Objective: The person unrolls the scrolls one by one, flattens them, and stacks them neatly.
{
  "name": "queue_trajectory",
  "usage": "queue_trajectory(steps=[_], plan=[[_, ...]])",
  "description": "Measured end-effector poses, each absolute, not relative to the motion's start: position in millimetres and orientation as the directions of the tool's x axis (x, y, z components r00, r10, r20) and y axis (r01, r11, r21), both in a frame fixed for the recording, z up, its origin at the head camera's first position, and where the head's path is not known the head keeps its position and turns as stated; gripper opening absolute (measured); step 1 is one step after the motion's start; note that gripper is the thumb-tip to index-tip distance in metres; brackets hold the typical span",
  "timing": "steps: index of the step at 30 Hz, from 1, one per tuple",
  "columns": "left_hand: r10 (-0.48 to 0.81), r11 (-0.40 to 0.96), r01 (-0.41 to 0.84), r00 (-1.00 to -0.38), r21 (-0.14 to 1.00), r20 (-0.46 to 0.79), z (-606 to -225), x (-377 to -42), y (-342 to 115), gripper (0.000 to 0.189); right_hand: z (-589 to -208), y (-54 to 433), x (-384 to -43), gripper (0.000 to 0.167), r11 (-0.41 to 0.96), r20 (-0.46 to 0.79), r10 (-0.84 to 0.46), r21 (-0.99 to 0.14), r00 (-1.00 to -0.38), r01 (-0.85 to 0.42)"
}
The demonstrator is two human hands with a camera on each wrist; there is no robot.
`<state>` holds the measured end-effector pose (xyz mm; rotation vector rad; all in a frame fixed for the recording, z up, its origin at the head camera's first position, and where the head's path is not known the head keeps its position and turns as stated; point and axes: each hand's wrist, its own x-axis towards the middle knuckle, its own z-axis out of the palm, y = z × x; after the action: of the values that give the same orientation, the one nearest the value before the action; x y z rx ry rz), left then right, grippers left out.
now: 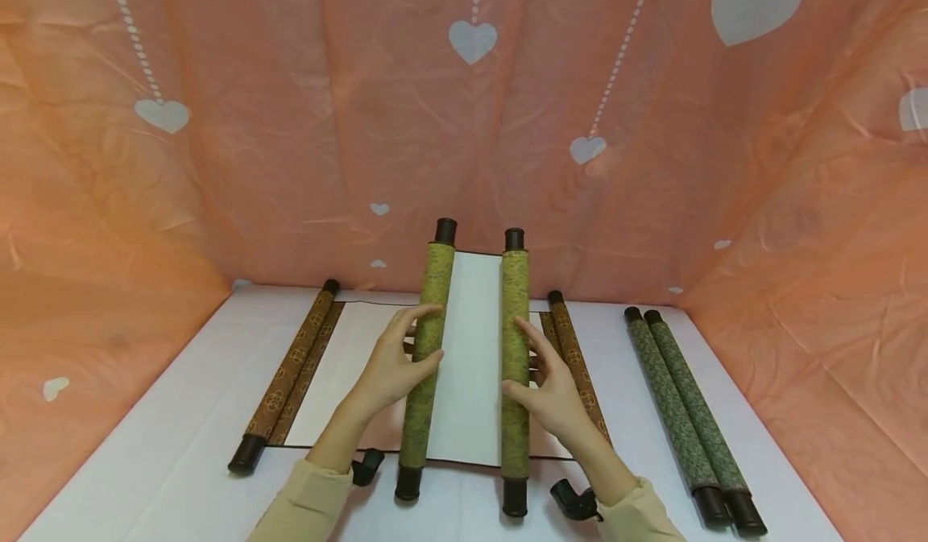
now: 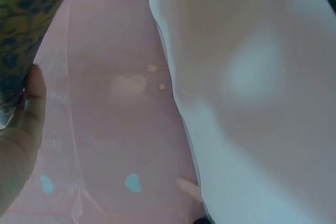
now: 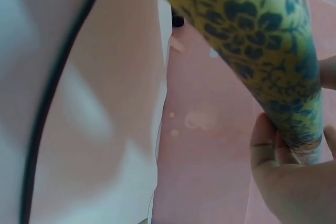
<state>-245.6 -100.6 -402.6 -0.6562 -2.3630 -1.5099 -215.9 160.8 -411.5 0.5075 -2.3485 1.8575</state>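
Note:
A yellow-green scroll with black end knobs is partly unrolled, a strip of white paper showing between its two rolls. My left hand grips the left roll about its middle, thumb on the near face. The right roll is held the same way by my right hand. In the right wrist view, dark blue flowers cover the yellow roll, with fingers curled round it. The scroll appears raised over a brown patterned scroll, which lies spread out with its white sheet partly covered.
Two dark green speckled scrolls lie rolled, side by side, at the right of the white table. Pink-orange sheeting with white hearts encloses the back and sides. Black wrist devices sit by both sleeves.

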Motion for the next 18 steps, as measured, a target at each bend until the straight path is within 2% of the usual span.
queue_trajectory(steps=[9, 14, 18], plan=[[0.236, 0.331, 0.495, -0.868, 0.803, 0.438, -398.9, -248.3, -110.3, 0.064, -408.0, 170.7, -219.5, 0.086, 0.210, 0.320, -0.196, -0.909, -0.927, -0.359], [0.236, 0.325, 0.495, -0.867, 0.805, 0.438, -398.0, -248.0, -112.1, 0.067, -404.2, 173.9, -219.4, 0.088, 0.219, 0.281, -0.196, -0.921, -0.940, -0.321], [0.233, 0.343, 0.481, -0.875, 0.807, 0.423, -397.4, -246.5, -111.0, 0.062, -403.6, 175.6, -219.3, 0.089, 0.230, 0.251, -0.187, -0.929, -0.950, -0.291]])
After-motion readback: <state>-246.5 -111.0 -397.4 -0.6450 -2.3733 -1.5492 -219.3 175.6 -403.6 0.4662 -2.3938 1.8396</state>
